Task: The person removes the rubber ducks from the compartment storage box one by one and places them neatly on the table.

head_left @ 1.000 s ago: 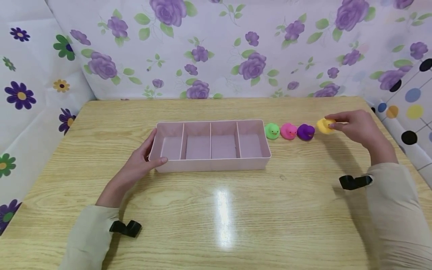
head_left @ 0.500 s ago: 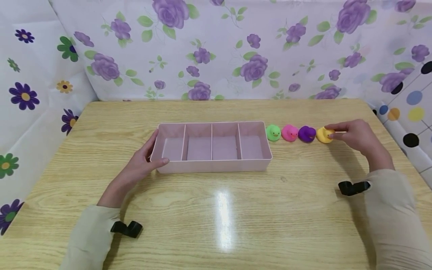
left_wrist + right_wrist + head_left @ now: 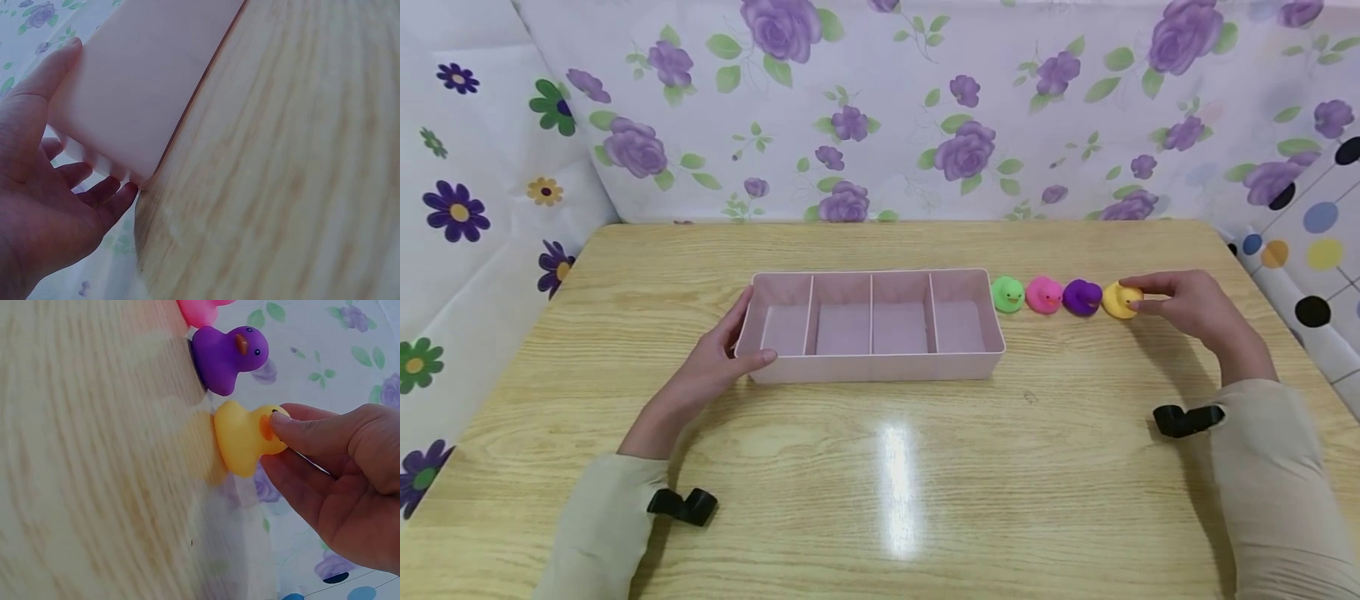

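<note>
A pale pink box (image 3: 872, 367) with several side-by-side compartments lies lengthwise on the table. My left hand (image 3: 709, 364) holds its left end, thumb over the front wall; in the left wrist view the fingers (image 3: 103, 190) curl along the end of the box. Right of the box, a yellow rubber duck (image 3: 1117, 302) sits at the end of a row, and my right hand (image 3: 1202, 312) pinches its head between thumb and fingers. Beside it in the row are a purple duck (image 3: 1082, 297), a pink duck (image 3: 1043, 295) and a green duck (image 3: 1007, 294), the green one close to the box.
The wooden table (image 3: 820, 483) has its back edge against a floral cloth (image 3: 910, 100). Patterned cloths also rise at the left and right sides. Each sleeve cuff carries a black strap mount, such as the right mount (image 3: 1187, 421).
My right hand has lowered the yellow duck toward the front, in line with the purple one, still pinching it. The left hand stays on the box.
</note>
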`<state>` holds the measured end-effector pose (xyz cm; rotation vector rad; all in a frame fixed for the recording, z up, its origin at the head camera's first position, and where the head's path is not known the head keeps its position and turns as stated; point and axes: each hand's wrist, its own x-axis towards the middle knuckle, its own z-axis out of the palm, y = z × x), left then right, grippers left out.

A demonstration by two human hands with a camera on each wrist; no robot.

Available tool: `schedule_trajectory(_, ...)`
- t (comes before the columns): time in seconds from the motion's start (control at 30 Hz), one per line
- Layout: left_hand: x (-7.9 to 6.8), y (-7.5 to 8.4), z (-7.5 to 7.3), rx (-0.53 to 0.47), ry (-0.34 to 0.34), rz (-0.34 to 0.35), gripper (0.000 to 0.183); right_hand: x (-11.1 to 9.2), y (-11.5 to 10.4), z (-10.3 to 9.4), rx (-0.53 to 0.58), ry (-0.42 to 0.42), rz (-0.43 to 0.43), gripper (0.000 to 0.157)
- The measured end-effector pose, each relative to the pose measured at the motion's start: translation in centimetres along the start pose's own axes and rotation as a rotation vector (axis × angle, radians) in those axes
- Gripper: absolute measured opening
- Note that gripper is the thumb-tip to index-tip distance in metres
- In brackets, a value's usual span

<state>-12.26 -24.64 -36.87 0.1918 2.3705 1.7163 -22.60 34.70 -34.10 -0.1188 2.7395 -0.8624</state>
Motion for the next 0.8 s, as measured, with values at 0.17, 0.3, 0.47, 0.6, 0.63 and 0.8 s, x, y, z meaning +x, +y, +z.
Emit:
schedule_trajectory(0.17, 0.4, -0.1, 0.1, -0.006, -0.012, -0.002, 0.093, -0.5, 0.4, -0.7, -0.003, -0.035, 0.007, 0.062)
schedule_trajectory(0.3, 0.7, -0.1, 0.1, -0.017, -0.016, -0.004, 0.094, -1.0, 0.4, -1.2, 0.006, -0.038, 0.003, 0.068)
schedule_trajectory(0.47, 0.9, -0.1, 0.1, -0.023, -0.02, 0.006, 0.094, -1.7, -0.2, -1.2, -0.015, -0.003, -0.001, 0.067)
schedule_trajectory(0.6, 0.7, -0.1, 0.1, -0.007, -0.023, -0.006, 0.094, -2.1, -1.4, -0.7, -0.08, 0.041, -0.022, 0.067)
schedule_trajectory(0.63, 0.6, -0.1, 0.1, 0.01, -0.021, -0.013, 0.093, -2.1, -1.8, -0.5, -0.096, 0.049, -0.033, 0.066)
schedule_trajectory(0.8, 0.3, 0.5, 0.1, 0.093, 0.033, -0.012, 0.084, -2.6, -3.7, 0.7, -0.149, 0.064, -0.101, 0.054)
